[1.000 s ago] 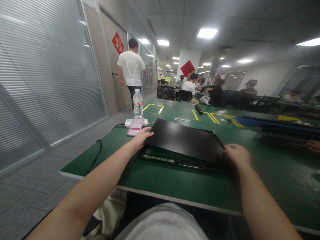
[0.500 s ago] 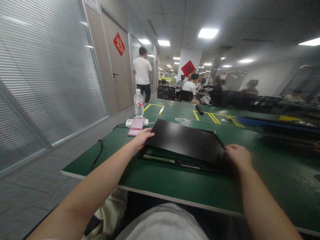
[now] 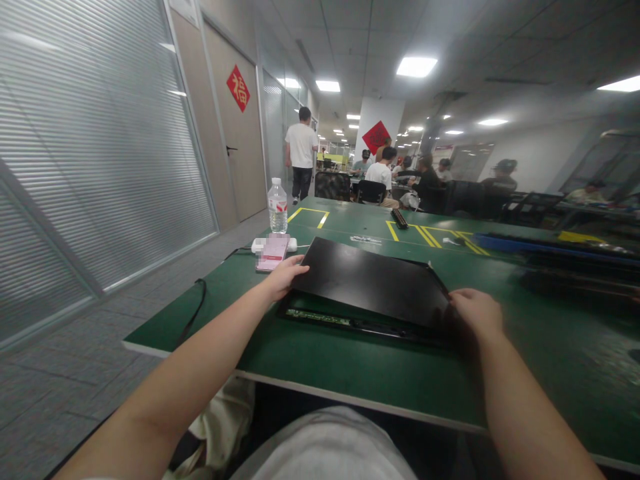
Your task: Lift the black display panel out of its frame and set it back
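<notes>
A flat black panel is held at both ends, tilted with its near edge raised above a black frame. My left hand pinches its left edge, thumb on top. At the right edge my right hand grips the panel's corner with closed fingers. Below the panel lies the black frame on the green table, with a green circuit strip showing along its near left side. The panel hides the rest of the frame.
Beyond my left hand are a phone, a white plug-like block and a water bottle. A dark ridged bar lies farther back on the green table. Blue and black items sit at right.
My hands and the black panel have hardly moved. In the background, a person in a white shirt has walked farther away, to the right.
</notes>
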{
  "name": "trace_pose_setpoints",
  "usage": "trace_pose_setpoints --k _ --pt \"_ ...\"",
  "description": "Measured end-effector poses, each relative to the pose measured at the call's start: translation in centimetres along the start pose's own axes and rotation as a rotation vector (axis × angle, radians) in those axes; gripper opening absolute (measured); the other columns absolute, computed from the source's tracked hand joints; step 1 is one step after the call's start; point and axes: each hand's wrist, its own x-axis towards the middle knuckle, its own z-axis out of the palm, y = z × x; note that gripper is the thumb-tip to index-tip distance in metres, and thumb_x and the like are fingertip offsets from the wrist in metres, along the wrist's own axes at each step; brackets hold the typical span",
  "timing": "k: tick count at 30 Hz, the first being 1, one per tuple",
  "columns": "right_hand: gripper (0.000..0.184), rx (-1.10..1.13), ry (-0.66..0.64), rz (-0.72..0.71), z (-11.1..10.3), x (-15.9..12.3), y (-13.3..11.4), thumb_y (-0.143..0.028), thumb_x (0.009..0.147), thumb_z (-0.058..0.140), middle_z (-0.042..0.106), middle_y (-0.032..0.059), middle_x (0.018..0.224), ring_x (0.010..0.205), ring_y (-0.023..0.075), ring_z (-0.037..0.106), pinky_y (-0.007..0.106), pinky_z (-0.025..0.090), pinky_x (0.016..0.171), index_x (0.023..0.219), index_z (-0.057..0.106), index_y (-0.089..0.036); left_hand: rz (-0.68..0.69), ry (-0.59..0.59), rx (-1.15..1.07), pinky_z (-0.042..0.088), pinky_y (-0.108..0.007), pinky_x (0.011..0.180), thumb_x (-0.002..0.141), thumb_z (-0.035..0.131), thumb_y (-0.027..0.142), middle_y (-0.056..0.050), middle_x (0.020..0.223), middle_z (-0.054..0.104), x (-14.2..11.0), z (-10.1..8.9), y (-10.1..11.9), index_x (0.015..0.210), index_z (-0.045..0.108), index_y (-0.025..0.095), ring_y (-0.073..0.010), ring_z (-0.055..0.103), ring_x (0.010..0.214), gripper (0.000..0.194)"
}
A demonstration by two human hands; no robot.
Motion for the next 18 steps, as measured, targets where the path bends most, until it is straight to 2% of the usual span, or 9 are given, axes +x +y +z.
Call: trace_pose_setpoints --k 8,18 --pt "0.028 0.036 0.027 -0.029 0.41 0.3 0.49 -0.036 0.073 0.059 0.077 0.0109 0.089 0.083 0.0301 0.069 0.036 0.048 0.066 0.087 0.08 -0.024 0.021 0.006 0.006 0.057 -0.026 0.062 0.071 0.074 0.004 -0.007 0.085 0.076 -0.11 -0.05 -0.08 0.117 0.064 0.014 -0.0186 0.072 0.069 0.048" --pt "0.029 0.06 -0.02 -0.007 0.53 0.51 0.62 -0.036 0.073 0.059 0.077 0.0104 0.094 0.089 0.0299 0.069 0.036 0.048 0.07 0.089 0.08 -0.023 0.009 0.032 0.012 0.057 -0.025 0.06 0.072 0.07 0.003 -0.005 0.081 0.075 -0.33 0.24 0.25 0.116 0.063 0.014 -0.0172 0.071 0.065 0.046"
